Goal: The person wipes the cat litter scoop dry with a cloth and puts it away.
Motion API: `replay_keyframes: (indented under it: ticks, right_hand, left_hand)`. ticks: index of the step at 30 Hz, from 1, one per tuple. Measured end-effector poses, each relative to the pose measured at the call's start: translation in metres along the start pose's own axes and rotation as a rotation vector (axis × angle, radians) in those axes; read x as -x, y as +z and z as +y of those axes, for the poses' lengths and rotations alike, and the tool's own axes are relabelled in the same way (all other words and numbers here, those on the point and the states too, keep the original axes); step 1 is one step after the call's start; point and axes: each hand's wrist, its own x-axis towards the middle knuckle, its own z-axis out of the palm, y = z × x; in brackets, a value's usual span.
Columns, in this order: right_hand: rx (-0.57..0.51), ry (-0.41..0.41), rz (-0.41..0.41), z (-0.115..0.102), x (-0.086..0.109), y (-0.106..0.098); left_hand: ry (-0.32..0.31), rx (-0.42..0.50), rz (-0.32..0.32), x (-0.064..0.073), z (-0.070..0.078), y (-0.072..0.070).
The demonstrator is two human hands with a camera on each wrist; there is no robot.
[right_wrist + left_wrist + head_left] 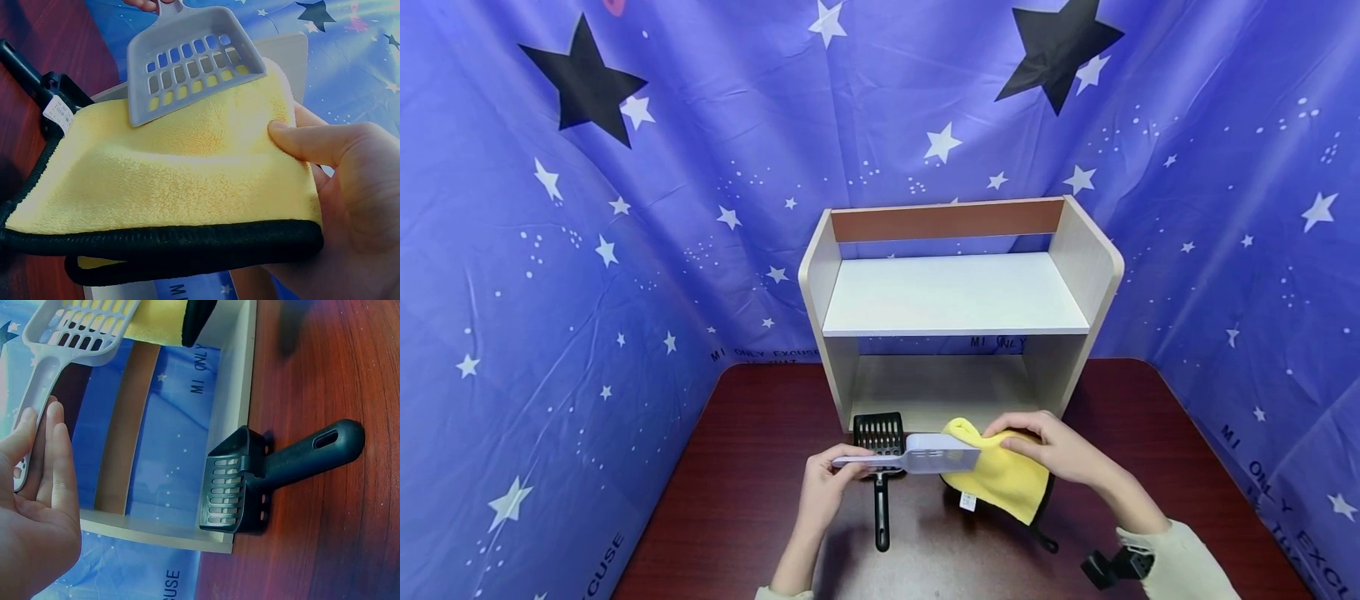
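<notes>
A light grey slotted litter scoop (942, 455) is held level above the table by its handle, pinched between the thumb and fingers of my left hand (824, 487). My right hand (1051, 446) grips a folded yellow cloth (1011, 482) with dark edging and a white tag. In the right wrist view, the front edge of the grey scoop (194, 65) lies against the yellow cloth (187, 169), my right thumb (312, 140) pressing on the cloth's side. A black slotted scoop (880, 433) lies on the table below my left hand, its handle toward me.
Behind the hands stands a pale two-level shelf (955, 292) on the dark red wooden table (737, 483). Blue star-printed curtain (715, 167) encloses the back and both sides. A black device (1116, 567) sits at my right wrist.
</notes>
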Motion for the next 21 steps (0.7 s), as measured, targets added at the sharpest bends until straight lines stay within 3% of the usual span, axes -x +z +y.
replay_keyframes:
  ticks: [7,21]
  right_hand:
    - [0.016,-0.006,0.015,0.001,0.003,0.0]
    - [-0.008,0.012,0.006,0.007,0.012,0.001]
  left_hand:
    - [-0.037,-0.029,0.041,0.0,0.002,-0.001]
    - [-0.013,-0.016,0.056,-0.001,-0.002,-0.004]
